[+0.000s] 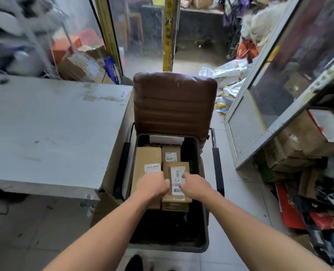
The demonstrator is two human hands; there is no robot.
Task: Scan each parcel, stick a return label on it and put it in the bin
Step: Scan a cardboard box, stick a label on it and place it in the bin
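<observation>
A dark plastic bin (200, 227) sits on the seat of a brown chair (174, 102) and holds several cardboard parcels. My left hand (152, 185) and my right hand (193, 185) both grip a small brown parcel (176, 173) over the stack inside the bin. That parcel carries a barcode label on top and a white return label (177, 190) on its near end, between my hands. A longer parcel (147, 159) lies to its left and another parcel (171, 153) lies behind it, each with a barcode label.
A grey table (50, 130) stands to the left of the chair, with boxes (80, 65) piled behind it. A glass cabinet (279, 85) and stacked cartons (299, 145) line the right side. Tiled floor (246, 202) runs between chair and cabinet.
</observation>
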